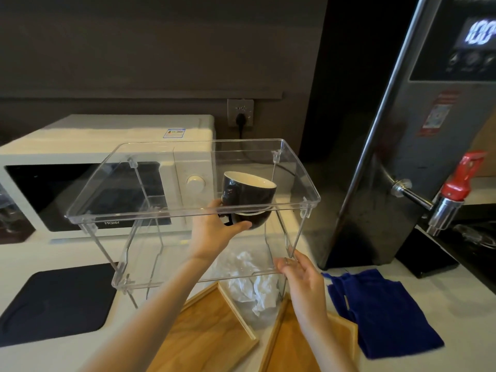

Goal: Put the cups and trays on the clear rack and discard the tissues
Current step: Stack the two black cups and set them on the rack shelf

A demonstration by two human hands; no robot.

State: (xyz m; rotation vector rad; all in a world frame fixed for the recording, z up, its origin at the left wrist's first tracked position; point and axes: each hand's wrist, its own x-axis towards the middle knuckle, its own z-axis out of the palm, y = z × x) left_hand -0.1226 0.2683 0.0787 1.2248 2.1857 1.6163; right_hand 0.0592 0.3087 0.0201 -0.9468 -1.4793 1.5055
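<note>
The clear rack (193, 183) stands on the counter, long axis left to right. Two wooden trays (204, 331) lie below, crumpled tissues (252, 285) between them. The left hand (214, 232) grips a tilted dark cup (248, 200), mouth up-right; right hand's (303, 275) fingers pinch the rack's lower shelf edge

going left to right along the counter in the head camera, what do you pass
black mat → left tray → tissues → right tray → blue cloth
</note>
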